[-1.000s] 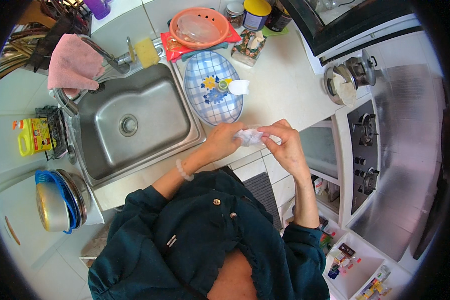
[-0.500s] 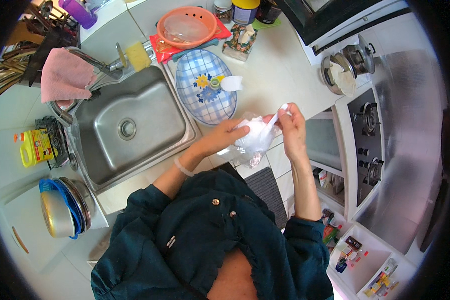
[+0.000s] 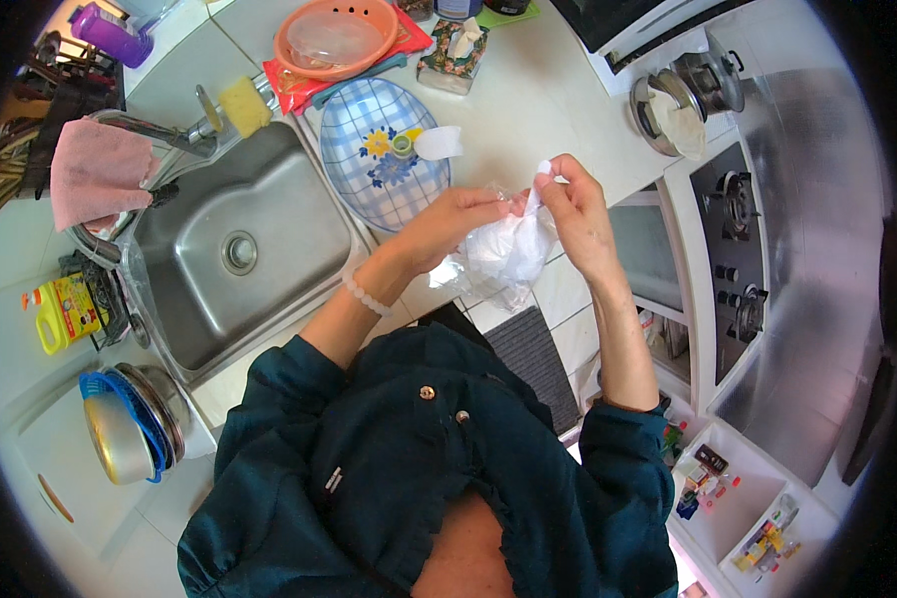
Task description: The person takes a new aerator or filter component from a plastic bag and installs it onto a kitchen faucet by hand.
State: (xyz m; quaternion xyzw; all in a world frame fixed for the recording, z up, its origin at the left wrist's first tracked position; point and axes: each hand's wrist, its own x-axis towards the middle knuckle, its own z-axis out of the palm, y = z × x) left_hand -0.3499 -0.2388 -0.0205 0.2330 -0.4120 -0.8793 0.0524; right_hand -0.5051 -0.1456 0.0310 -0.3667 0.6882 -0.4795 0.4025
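Observation:
A crumpled clear plastic bag with something white inside [image 3: 508, 249] hangs between my hands, over the counter's front edge. My left hand [image 3: 450, 221] is closed on the upper left part of the bag, its thumb and fingers pinched at the gathered neck. With thumb and forefinger, my right hand [image 3: 576, 211] pinches a white twisted end [image 3: 541, 184] that sticks up from the bag. What the white contents are, I cannot tell. Behind my left hand lies an oval blue-and-white checked plate [image 3: 354, 174], with a small green ring-shaped roll [image 3: 402, 147] and a white strip [image 3: 439, 143] on it.
A steel sink [image 3: 289, 249] lies at the left, with a pink cloth [image 3: 100, 174] over its faucet and a yellow sponge [image 3: 244, 107] behind. An orange basket [image 3: 369, 60] and a tissue pack [image 3: 452, 58] stand at the back. Pots [image 3: 658, 120] and a gas stove [image 3: 733, 239] are at the right.
My left hand's fingers have shifted up to the bag's gathered neck, near my right hand's fingertips. The bag now hangs lower beneath both hands. The whole view has shifted slightly.

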